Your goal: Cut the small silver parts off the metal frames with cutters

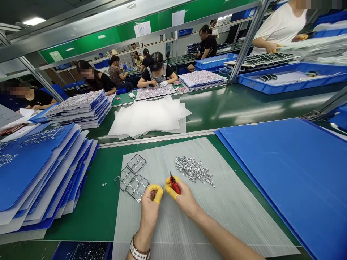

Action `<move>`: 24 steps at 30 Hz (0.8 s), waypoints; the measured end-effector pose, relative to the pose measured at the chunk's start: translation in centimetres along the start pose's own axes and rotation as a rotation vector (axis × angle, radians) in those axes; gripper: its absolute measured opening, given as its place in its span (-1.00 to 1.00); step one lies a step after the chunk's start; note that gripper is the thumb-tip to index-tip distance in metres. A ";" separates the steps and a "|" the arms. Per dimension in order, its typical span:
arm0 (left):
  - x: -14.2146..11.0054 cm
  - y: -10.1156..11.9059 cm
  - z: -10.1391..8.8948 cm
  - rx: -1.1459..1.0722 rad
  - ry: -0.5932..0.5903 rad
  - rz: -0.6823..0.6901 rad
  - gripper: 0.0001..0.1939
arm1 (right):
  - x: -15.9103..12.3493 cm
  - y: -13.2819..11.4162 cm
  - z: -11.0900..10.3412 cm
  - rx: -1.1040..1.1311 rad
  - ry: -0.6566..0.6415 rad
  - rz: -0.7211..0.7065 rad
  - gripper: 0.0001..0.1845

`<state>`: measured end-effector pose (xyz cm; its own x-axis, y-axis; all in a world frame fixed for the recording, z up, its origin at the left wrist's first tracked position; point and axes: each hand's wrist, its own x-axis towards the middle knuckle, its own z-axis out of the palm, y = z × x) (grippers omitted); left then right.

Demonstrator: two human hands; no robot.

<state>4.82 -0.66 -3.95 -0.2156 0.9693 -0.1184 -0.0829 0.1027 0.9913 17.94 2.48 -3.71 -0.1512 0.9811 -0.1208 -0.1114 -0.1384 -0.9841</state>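
Yellow finger cots cover the fingertips of both hands. My right hand (184,196) is closed around small red-handled cutting pliers (175,184), their dark jaws pointing up and away. Close beside it, my left hand (150,202) is pinched at thumb and forefinger; anything between them is too small to make out. Several dark frames with small shiny parts (136,163) lie left of my hands on a whitish foam sheet (217,216). Beyond my right hand is a loose pile of small silvery pieces (193,169).
Stacked blue sheets with white liners (67,173) stand at left. A blue board (287,169) lies at right. White foam sheets (151,115) lie across the metal rail. A blue bin (81,251) sits below the table edge. Co-workers sit beyond; one person stands at far right.
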 end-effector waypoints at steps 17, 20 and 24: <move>-0.5 0.6 0.6 0.084 -0.207 0.055 -0.77 | -0.1 -2.3 0.1 0.156 -0.149 0.231 -0.81; -0.5 0.3 0.6 0.011 -0.197 0.039 -0.77 | 0.0 -2.2 0.1 0.150 -0.149 0.209 -0.82; -0.5 0.3 0.6 -0.037 -0.142 0.012 -0.77 | 0.4 -2.5 -1.5 -0.152 -0.122 0.074 -0.87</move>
<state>5.43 -0.98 -3.52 -0.0776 0.9925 -0.0945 -0.1170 0.0851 0.9895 19.65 3.44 -1.45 -0.2719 0.9442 -0.1860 0.0528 -0.1784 -0.9825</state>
